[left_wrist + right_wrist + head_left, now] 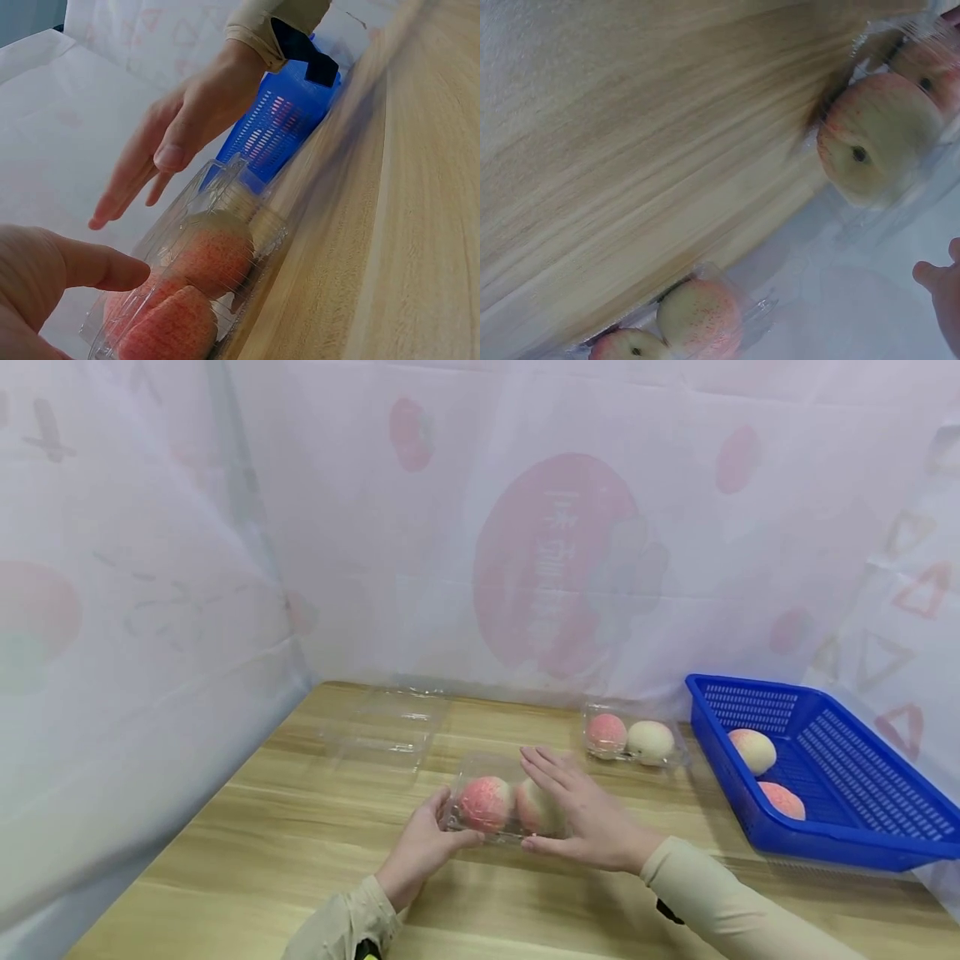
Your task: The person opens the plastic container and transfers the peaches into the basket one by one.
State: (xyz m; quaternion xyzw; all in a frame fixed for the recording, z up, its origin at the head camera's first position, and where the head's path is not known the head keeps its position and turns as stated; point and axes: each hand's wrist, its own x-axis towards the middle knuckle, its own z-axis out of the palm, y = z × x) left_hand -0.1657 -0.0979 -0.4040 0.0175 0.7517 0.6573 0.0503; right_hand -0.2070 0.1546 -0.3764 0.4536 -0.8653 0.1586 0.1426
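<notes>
Two peaches, a red one [486, 804] and a paler one [534, 808], sit side by side in a clear plastic clamshell box [247, 214]. My left hand [429, 843] holds the box's left end, thumb along the front edge and fingers at the side. In the left wrist view that thumb [105, 264] overlaps the lid. My right hand [588, 814] is spread over the box's right end, fingers straight and apart. From the left wrist, the right hand [184, 124] shows above the lid, with a gap under its fingers. The hand partly hides the paler peach.
A second clear box [678, 752] with two peaches [650, 742] stands at the back, near the white printed curtain [420, 568]. Empty clear packaging [382, 735] lies at the back left. At the right, a blue basket [847, 839] contains two more peaches [752, 752].
</notes>
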